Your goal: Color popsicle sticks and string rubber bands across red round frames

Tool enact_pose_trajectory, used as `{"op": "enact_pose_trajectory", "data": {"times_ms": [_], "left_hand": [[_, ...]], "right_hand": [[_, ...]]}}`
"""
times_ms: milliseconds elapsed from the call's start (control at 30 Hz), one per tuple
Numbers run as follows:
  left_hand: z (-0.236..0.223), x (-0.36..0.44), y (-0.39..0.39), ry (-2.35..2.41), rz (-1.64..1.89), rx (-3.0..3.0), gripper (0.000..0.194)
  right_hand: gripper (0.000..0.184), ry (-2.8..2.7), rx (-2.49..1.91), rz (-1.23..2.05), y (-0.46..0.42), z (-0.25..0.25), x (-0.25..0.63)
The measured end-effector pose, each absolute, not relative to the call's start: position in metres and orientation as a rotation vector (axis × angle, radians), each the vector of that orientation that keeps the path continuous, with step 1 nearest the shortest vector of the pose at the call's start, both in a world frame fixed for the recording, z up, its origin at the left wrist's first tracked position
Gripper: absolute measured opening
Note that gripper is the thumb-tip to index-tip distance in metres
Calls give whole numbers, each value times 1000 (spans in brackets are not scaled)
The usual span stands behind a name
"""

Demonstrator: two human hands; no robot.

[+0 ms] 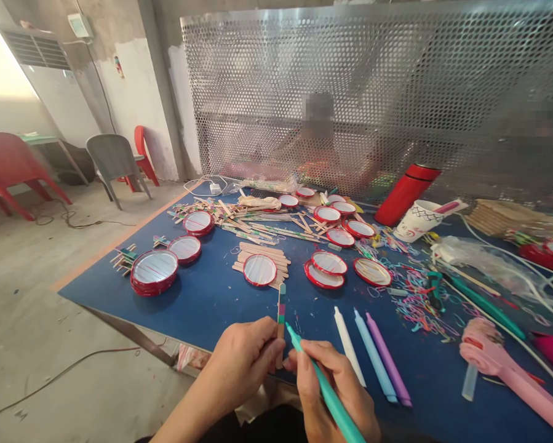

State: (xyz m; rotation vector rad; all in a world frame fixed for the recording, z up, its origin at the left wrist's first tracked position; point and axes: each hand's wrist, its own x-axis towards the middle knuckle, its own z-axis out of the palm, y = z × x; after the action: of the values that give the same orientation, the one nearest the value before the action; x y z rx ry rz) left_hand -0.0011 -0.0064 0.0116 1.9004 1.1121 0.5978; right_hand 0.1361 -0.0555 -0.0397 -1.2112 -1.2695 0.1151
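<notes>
Between its thumb and fingers, my left hand (246, 354) grips an upright wooden craft stick (282, 307) painted with green, purple and teal bands at its upper part. My right hand (331, 381) holds a teal marker (326, 394) like a pen, its tip beside the stick just below the colored bands; whether they touch I cannot tell. To the right lie a white marker (349, 344), a light blue marker (374, 354) and a purple marker (387, 357). Beyond my hands, a round red-rimmed disc (259, 270) rests on a row of plain craft sticks (246, 249).
Red-rimmed discs (154, 271) stand stacked at left, with more discs (328, 261) at center right. Loose sticks (221, 212) are heaped behind. A red flask (405, 195), a paper cup (414, 221), tangled rubber bands (419, 295) and a pink strap roll (483, 351) occupy the right. Perforated metal sheeting (373, 92) borders the back.
</notes>
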Motion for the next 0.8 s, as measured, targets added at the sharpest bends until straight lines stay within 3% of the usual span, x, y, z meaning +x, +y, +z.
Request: {"op": "enact_pose_trajectory", "data": {"times_ms": [800], "left_hand": [[10, -2, -6, 1077, 649, 1959, 27]], "right_hand": [[9, -1378, -1110, 80, -53, -35, 136]]}}
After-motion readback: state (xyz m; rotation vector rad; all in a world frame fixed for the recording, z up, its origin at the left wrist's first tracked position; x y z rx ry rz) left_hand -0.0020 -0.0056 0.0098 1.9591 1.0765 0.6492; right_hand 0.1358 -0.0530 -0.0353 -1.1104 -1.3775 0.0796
